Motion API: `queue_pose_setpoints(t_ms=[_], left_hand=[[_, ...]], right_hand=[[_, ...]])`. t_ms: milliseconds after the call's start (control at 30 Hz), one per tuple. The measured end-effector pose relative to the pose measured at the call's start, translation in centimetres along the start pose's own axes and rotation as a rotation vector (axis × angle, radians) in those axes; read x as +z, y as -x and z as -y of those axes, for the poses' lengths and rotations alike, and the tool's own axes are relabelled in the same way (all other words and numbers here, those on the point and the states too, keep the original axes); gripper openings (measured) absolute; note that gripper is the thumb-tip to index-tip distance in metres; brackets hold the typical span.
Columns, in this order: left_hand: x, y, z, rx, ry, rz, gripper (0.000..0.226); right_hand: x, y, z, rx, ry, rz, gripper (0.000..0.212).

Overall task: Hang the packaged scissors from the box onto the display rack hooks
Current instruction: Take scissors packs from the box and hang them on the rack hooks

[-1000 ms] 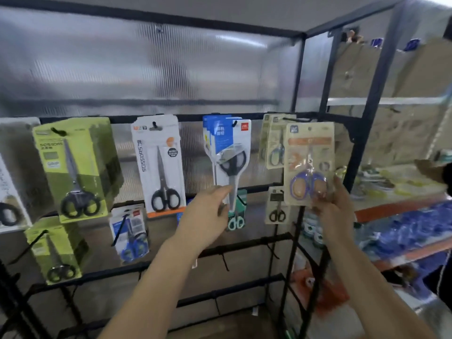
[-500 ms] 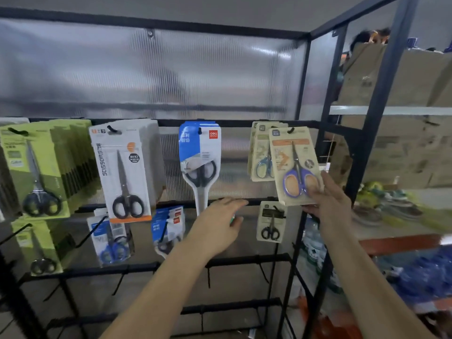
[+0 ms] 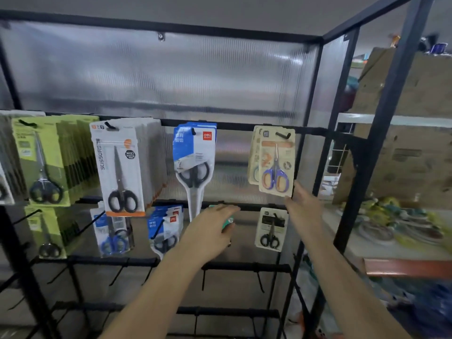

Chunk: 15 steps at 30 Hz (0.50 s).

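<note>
Purple-handled pack (image 3: 276, 165) sits on the top-right hook (image 3: 283, 135) of the rack (image 3: 315, 130), front of a short stack of the same card. Your right hand (image 3: 304, 206) is just below it, fingers straight and loosely spread, fingertips at the card's lower right corner; whether they touch the card cannot be told through the blur. No pinch on it. Left hand (image 3: 212, 231) is further left of that pack and lower, near the second rail, flat with fingers together, covering a teal pack (image 3: 228, 220); contact there is unclear too. Judgement: the hang is essentially made, and what remains is seating and release. Check that the hook tip shows clear through the card's hang slot before you draw away. Nudge the card back flush against the pack behind it so it hangs straight, not swung. Withdraw your right hand downward and outward, away from the card's corner, so you do not drag it off. The box is not in view; expect to turn for the next pack.
</note>
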<state>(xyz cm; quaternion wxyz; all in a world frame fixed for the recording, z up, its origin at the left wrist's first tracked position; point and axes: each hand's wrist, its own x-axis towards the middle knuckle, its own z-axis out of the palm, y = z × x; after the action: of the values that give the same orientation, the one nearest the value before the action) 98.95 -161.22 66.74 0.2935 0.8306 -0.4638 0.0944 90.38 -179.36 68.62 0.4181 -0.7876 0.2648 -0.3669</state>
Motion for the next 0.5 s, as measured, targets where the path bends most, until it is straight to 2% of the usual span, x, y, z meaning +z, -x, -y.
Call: queue_pose_setpoints(t_ms=[100,267,433,500], left_hand=[[0.7,2.0,1.4,-0.068,-0.012,0.031,0.043],[1.9,6.6,4.1,-0.209,-0.043,0.12,0.042],[3.4,11.5,7.2,-0.363,-0.064,0.267,0.042],[4.4,13.9,8.3,-0.422,-0.076,0.338,0.038]], right_hand=[[2.4,2.0,-2.1,0.0,0.086,0.023,0.041],[7.4,7.2,-4.3,-0.112,0.242,0.352,0.036],[11.1,13.1,-6.5,-0.02,0.329,0.642,0.039],[12.2,15.4,-7.7,0.001,0.361,0.707,0.038]])
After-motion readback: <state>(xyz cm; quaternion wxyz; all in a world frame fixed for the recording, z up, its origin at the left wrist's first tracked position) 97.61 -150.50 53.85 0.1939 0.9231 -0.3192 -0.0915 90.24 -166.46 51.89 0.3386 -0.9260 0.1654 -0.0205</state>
